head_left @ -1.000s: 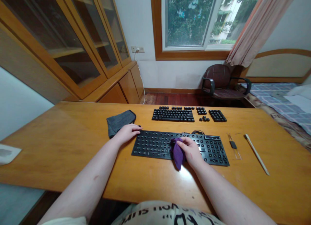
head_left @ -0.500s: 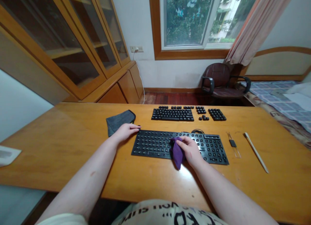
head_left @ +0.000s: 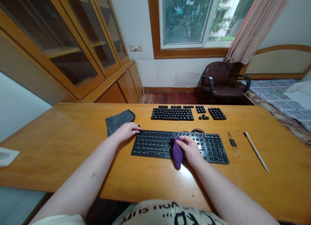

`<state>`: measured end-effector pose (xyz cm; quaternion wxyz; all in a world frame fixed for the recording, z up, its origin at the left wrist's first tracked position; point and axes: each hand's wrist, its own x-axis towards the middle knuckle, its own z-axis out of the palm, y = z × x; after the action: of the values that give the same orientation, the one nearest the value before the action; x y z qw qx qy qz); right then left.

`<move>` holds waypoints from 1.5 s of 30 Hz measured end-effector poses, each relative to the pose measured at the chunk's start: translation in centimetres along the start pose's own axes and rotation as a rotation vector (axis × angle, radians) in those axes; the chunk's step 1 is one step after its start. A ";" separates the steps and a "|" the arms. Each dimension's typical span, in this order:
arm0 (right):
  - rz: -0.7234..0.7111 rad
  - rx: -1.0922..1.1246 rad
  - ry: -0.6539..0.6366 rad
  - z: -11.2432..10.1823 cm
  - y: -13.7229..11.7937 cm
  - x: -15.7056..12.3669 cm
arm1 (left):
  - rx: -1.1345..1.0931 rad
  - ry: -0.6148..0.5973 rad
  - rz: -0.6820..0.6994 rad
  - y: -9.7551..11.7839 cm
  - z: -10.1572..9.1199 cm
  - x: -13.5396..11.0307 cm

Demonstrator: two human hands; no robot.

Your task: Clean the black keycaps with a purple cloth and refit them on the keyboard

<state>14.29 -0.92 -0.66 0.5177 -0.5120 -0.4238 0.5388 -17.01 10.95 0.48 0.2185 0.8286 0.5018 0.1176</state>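
Right hand grips purple cloth on black keyboard base, wiping seemingly unfinished; black keycaps off, beyond it. Left hand: grip unclear.

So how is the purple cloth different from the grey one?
The purple cloth is bunched in the right hand, while the grey cloth lies spread on the table.
The purple cloth hangs over the keyboard's near edge; the grey cloth is off to its left.
The grey cloth shows a dark border; the purple cloth shows none.
Both look soft.
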 end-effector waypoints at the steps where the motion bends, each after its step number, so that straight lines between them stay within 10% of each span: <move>1: 0.001 -0.001 0.000 0.0 0.0 0.0 | 0.003 0.006 0.003 0.0 0.0 -0.1; 29: 0.004 -0.001 -0.006 0.1 -0.1 -0.1 | -0.085 0.187 -0.101 0.8 0.7 -1.3; 45: 0.007 0.020 -0.005 0.0 0.2 -0.1 | -0.072 0.267 -0.224 3.0 0.4 15.4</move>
<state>14.31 -1.07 -0.83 0.5197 -0.5069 -0.4181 0.5460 -7.25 23.21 1.17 0.1910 0.7360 0.6112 0.2194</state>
